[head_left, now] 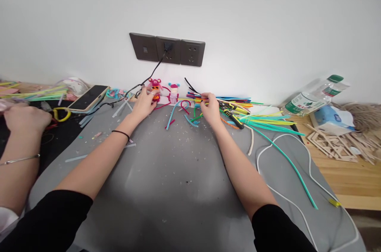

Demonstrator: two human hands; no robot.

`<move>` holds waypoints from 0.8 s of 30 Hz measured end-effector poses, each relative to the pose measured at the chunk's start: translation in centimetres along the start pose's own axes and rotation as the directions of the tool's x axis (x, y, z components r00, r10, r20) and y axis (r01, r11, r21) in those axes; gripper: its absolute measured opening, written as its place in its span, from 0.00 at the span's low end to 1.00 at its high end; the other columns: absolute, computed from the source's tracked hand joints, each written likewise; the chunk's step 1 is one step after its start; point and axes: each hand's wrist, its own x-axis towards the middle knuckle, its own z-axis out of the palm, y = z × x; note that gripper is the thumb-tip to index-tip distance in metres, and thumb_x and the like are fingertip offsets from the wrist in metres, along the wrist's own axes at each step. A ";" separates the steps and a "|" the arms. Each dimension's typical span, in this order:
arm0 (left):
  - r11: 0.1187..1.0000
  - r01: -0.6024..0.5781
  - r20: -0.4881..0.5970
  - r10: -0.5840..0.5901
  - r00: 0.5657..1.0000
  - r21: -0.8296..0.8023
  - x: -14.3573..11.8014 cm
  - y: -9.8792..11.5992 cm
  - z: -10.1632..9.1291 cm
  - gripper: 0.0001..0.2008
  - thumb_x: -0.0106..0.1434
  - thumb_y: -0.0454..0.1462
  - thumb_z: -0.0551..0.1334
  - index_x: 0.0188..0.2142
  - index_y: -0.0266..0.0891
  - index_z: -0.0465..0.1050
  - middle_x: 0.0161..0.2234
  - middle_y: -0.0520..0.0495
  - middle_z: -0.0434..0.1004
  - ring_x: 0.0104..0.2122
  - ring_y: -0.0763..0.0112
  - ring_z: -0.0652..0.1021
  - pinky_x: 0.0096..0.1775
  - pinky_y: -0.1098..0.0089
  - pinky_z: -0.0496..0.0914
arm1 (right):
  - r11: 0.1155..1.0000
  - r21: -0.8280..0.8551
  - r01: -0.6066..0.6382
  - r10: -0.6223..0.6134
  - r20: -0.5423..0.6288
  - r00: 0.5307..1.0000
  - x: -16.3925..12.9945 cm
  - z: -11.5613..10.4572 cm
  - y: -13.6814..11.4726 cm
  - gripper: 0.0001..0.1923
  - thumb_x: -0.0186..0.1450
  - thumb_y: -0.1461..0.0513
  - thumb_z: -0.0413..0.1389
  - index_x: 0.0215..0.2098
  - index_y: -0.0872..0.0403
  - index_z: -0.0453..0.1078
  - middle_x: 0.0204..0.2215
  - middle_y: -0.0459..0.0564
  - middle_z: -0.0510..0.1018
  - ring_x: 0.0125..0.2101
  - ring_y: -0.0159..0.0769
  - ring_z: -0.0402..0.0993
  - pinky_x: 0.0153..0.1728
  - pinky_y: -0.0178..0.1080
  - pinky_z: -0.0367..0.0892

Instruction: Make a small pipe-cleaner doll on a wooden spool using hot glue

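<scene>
My left hand (144,104) is closed around the side of a small pink and orange pipe-cleaner doll (155,90) standing by the wall. Beside it stands a second doll (173,94), pale pink with blue ear tufts, apart from both hands. Over the left end of a pile of coloured pipe cleaners (238,100), my right hand (211,110) has its thumb and fingers curled together; what lies between them is hidden. Yellow-and-black handled pliers (233,118) rest just right of that hand. Short blue pipe-cleaner pieces (171,117) and a red curl (186,106) lie between my hands.
A black cord (153,72) runs from the wall socket past my left hand. Another person's hand (26,119) is at the far left, near yellow scissors (62,114) and a phone (89,98). A white cable (285,192), a bottle (309,97) and a tissue pack (331,120) are at right.
</scene>
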 end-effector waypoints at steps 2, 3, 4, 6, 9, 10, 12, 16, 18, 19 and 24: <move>1.000 0.015 0.003 -0.015 1.000 -0.006 -0.3 0.0 -0.3 0.26 0.64 0.34 0.58 0.63 0.43 0.68 0.61 0.34 0.64 0.54 0.50 0.77 0.57 0.54 0.71 | 1.000 0.007 0.003 -0.003 -0.008 1.000 -0.1 0.0 -0.2 0.18 0.59 0.69 0.49 0.45 0.53 0.71 0.44 0.56 0.78 0.40 0.42 0.76 0.42 0.44 0.74; 1.000 0.021 0.000 -0.021 1.000 -0.005 -0.5 0.1 -0.5 0.27 0.65 0.35 0.58 0.64 0.43 0.68 0.62 0.34 0.64 0.55 0.49 0.76 0.57 0.54 0.71 | 1.000 0.010 0.002 -0.002 -0.007 1.000 -0.1 0.1 -0.3 0.18 0.59 0.69 0.49 0.45 0.53 0.71 0.44 0.56 0.78 0.40 0.42 0.76 0.42 0.44 0.74; 1.000 0.028 -0.005 -0.028 1.000 -0.002 -0.6 0.3 -0.7 0.27 0.66 0.36 0.58 0.65 0.43 0.67 0.62 0.34 0.65 0.56 0.48 0.75 0.57 0.54 0.71 | 1.000 0.012 0.000 0.000 -0.005 1.000 -0.2 0.1 -0.4 0.18 0.59 0.69 0.50 0.45 0.53 0.71 0.44 0.56 0.78 0.40 0.42 0.76 0.42 0.44 0.74; 0.999 0.037 -0.015 -0.037 0.999 0.000 -0.9 0.6 -1.2 0.29 0.66 0.36 0.57 0.67 0.43 0.65 0.61 0.34 0.66 0.57 0.46 0.75 0.57 0.54 0.71 | 1.000 0.005 -0.005 0.005 0.006 1.000 -0.2 0.0 -0.5 0.18 0.59 0.69 0.50 0.45 0.53 0.71 0.44 0.57 0.78 0.41 0.42 0.76 0.43 0.44 0.74; 0.999 0.041 -0.013 -0.041 0.999 0.008 -1.4 1.2 -2.0 0.31 0.66 0.34 0.56 0.69 0.40 0.63 0.60 0.33 0.70 0.56 0.46 0.75 0.57 0.54 0.70 | 1.000 -0.017 -0.006 0.006 0.024 1.000 -0.3 0.0 -0.7 0.18 0.60 0.70 0.49 0.46 0.55 0.71 0.44 0.58 0.78 0.41 0.42 0.77 0.44 0.45 0.74; 0.999 0.043 -0.010 -0.042 0.999 0.015 -1.5 1.4 -2.3 0.31 0.66 0.34 0.56 0.69 0.40 0.63 0.59 0.33 0.71 0.55 0.46 0.76 0.57 0.55 0.70 | 1.000 -0.022 -0.005 0.005 0.028 1.000 -0.3 0.0 -0.7 0.18 0.60 0.70 0.49 0.46 0.55 0.71 0.45 0.59 0.78 0.41 0.42 0.77 0.45 0.45 0.74; 0.998 0.048 -0.016 -0.047 0.999 0.042 -2.0 1.9 -2.7 0.29 0.67 0.34 0.55 0.67 0.38 0.65 0.57 0.34 0.74 0.53 0.47 0.77 0.56 0.55 0.70 | 1.000 -0.026 -0.004 0.004 0.033 0.999 -0.3 0.0 -0.7 0.18 0.60 0.71 0.48 0.46 0.56 0.71 0.45 0.59 0.78 0.41 0.42 0.77 0.45 0.45 0.74; 0.996 0.039 -0.051 -0.035 0.998 0.085 -3.1 3.9 -3.2 0.23 0.69 0.34 0.53 0.61 0.37 0.72 0.53 0.34 0.78 0.52 0.46 0.78 0.52 0.55 0.72 | 1.000 -0.019 0.001 -0.001 0.023 1.000 -0.3 0.1 -0.7 0.18 0.60 0.71 0.49 0.46 0.54 0.71 0.44 0.57 0.78 0.41 0.42 0.76 0.45 0.44 0.73; 0.998 0.016 -0.062 -0.012 0.998 0.068 -3.8 5.6 -3.1 0.21 0.70 0.34 0.52 0.58 0.37 0.74 0.51 0.35 0.80 0.50 0.48 0.79 0.50 0.56 0.72 | 1.000 -0.012 0.009 -0.008 0.017 1.000 -0.4 0.2 -0.6 0.18 0.60 0.71 0.49 0.45 0.53 0.71 0.44 0.56 0.78 0.41 0.42 0.76 0.44 0.44 0.73; 0.999 -0.010 -0.051 0.013 0.999 0.050 -4.1 6.6 -3.0 0.20 0.71 0.35 0.52 0.58 0.38 0.75 0.51 0.37 0.80 0.49 0.50 0.80 0.49 0.57 0.73 | 1.000 -0.008 0.013 -0.013 0.015 1.000 -0.4 0.2 -0.6 0.18 0.60 0.70 0.49 0.45 0.53 0.71 0.44 0.56 0.79 0.41 0.41 0.76 0.44 0.44 0.73; 0.985 -0.174 0.044 0.175 0.984 -0.016 -5.3 11.0 -1.5 0.18 0.71 0.35 0.54 0.57 0.40 0.75 0.49 0.40 0.82 0.47 0.55 0.81 0.41 0.63 0.75 | 1.000 0.013 0.020 -0.020 0.015 1.000 -0.4 0.2 -0.8 0.18 0.59 0.69 0.49 0.45 0.53 0.71 0.44 0.57 0.79 0.40 0.42 0.76 0.42 0.44 0.74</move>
